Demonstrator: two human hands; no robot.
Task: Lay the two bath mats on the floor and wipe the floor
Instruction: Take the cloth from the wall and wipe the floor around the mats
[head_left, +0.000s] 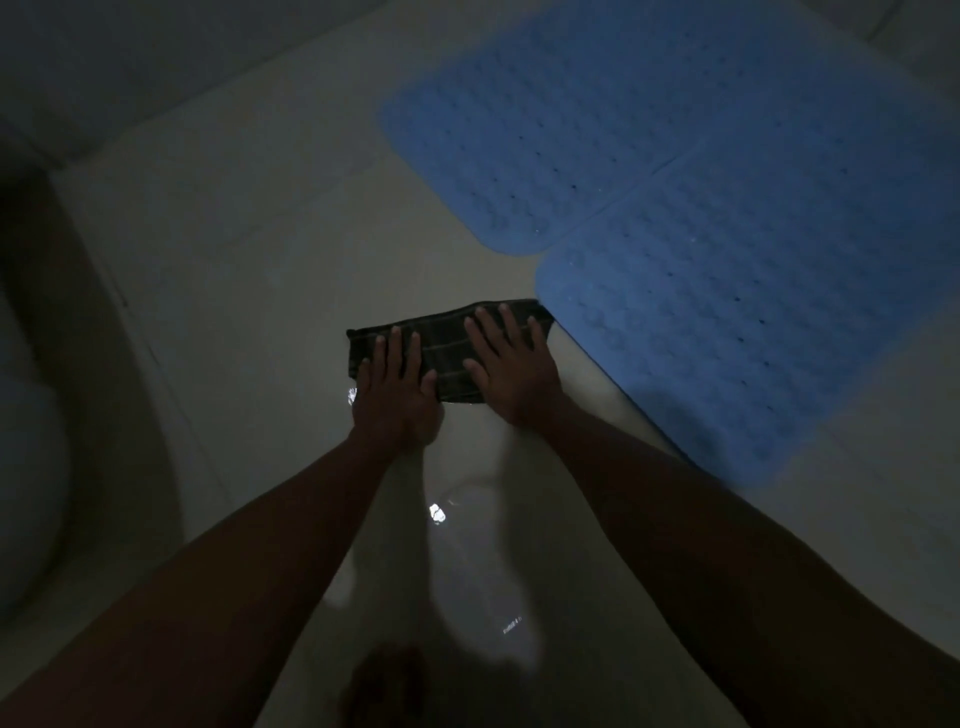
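Note:
Two blue bath mats lie flat on the pale glossy floor (249, 291), edge to edge: one (540, 135) farther away, the other (753, 322) nearer on the right. A dark checked cloth (447, 353) lies folded on the floor just left of the nearer mat's corner. My left hand (397, 389) presses flat on the cloth's left half, fingers spread. My right hand (511, 364) presses flat on its right half, fingers spread too. Both arms reach forward from the bottom of the view.
The room is dim. A white toilet (26, 467) curves along the left edge. A wall base (156, 78) runs across the top left. Wet reflections (436, 512) shine on the floor between my arms. A dark shape, perhaps my foot (384, 680), is at the bottom.

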